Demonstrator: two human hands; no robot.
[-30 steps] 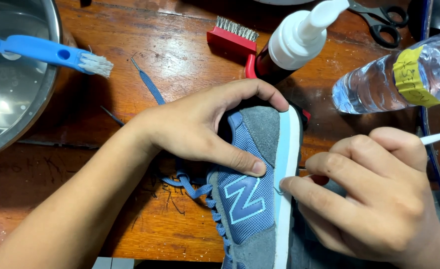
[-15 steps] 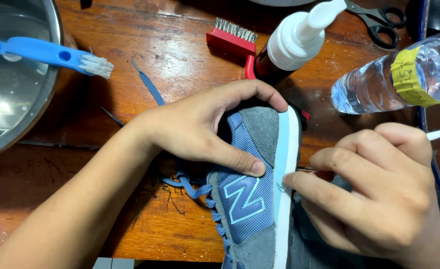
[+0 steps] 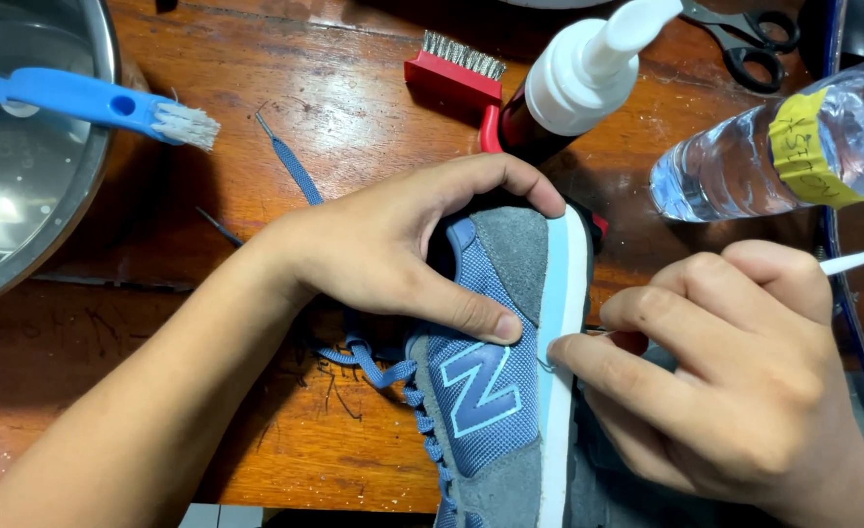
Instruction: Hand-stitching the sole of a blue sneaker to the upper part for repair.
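The left hand [image 3: 393, 249] clamps the blue sneaker [image 3: 505, 372] near the bench's [image 3: 256, 411] front edge; the right hand [image 3: 725, 372] pinches what looks like a thin white pick [image 3: 854, 260] at its sole. A slip could scratch the sole.

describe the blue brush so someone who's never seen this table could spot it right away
Start at the steel bowl at the wooden table's left edge. A blue-handled brush lies across its rim, white bristles poking out over the wood toward the left hand. Unlike the red brush further right, which has metal wire bristles, this one is long, slim and toothbrush-shaped.
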